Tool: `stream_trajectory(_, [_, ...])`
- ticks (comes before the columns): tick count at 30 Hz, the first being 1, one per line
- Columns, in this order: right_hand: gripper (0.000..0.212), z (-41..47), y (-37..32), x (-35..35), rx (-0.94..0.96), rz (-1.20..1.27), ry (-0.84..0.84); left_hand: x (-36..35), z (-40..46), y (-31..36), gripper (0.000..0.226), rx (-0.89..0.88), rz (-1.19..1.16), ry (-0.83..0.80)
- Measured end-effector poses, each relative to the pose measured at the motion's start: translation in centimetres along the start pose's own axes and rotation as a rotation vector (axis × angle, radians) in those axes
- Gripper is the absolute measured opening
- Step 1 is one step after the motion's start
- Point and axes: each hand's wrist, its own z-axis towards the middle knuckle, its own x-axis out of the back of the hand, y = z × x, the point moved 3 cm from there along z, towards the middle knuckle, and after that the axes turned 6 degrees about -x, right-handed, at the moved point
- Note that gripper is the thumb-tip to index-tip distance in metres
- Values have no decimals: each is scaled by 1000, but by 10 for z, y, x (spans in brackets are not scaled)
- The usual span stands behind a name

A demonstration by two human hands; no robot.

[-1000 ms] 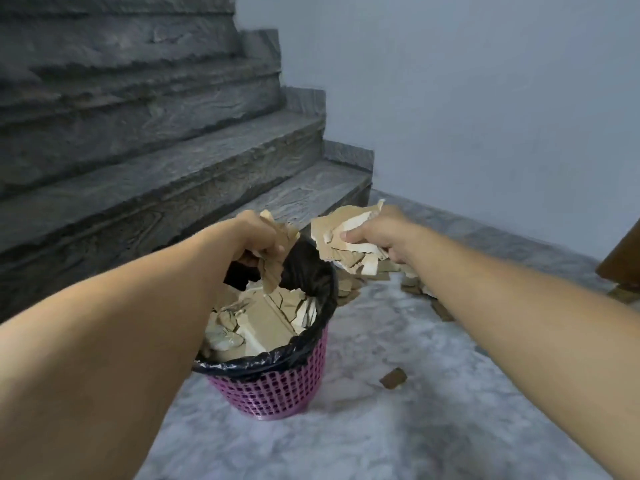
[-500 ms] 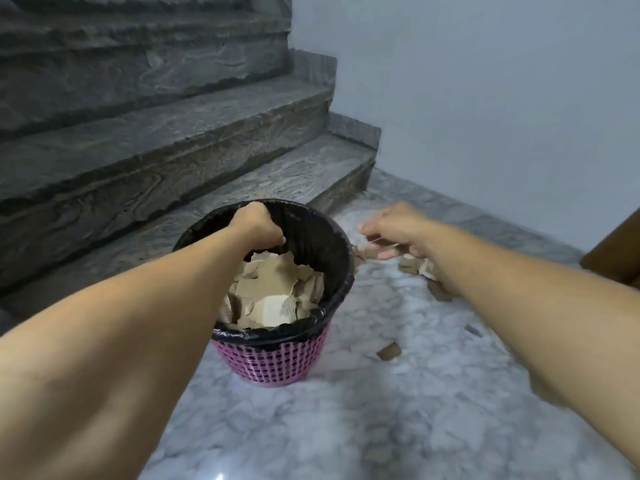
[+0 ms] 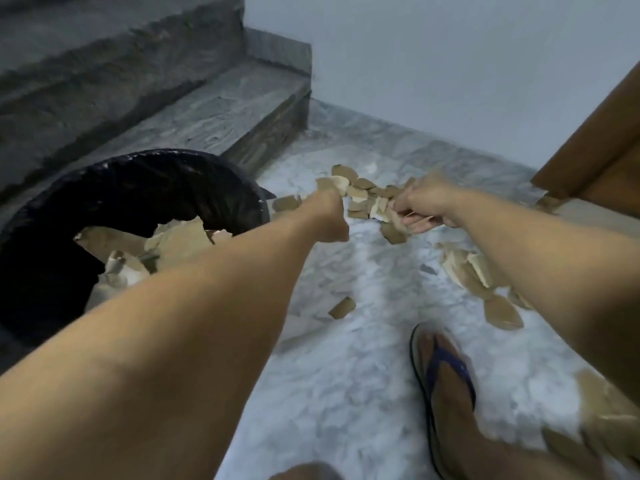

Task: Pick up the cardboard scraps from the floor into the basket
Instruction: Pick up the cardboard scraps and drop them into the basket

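Note:
The basket stands at the left, lined with a black bag and holding several cardboard scraps. To its right a pile of brown cardboard scraps lies on the marble floor. My left hand reaches into the pile's left edge, fingers curled round a scrap. My right hand is at the pile's right side, its fingers closing on scraps there. More scraps lie under my right forearm, and a single piece sits nearer me.
Grey stone stairs rise behind the basket. A brown wooden door stands at the right by the wall. My foot in a blue-strapped sandal is planted on the floor, with further scraps at the lower right.
Both hands left the basket after dropping their scraps and moved right and down to the pile on the floor. The view swung right, putting the basket at the left.

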Motion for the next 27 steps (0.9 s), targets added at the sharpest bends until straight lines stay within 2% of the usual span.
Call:
stream_trajectory(4, [14,51,50,-7,-49,-10,-31,-91,39,-4,57,37,97,-229])
stream_trajectory(9, [15,115,101,-20,-119,7,-60,-177,64,-28,53,51,170,-417])
stream_trajectory(11, [17,136,115,-25,-125,16,-64,-202,70,-37,48,63,117,-405])
stream_trajectory(15, [21,170,133,-33,-144,61,-82,-241,79,-50,32,-47,147,-333])
stream_trajectory(19, [27,194,139,-38,-159,103,-78,-252,90,-56,21,-41,23,-280])
stream_trajectory(23, [14,222,131,-36,-160,101,-58,-242,113,-68,24,131,-138,-214])
stream_trajectory(25, [7,236,121,-36,-127,64,2,-230,132,-79,20,233,-211,-155])
stream_trajectory(27, [9,252,109,-35,-66,18,89,-211,154,-89,14,272,-203,-60])
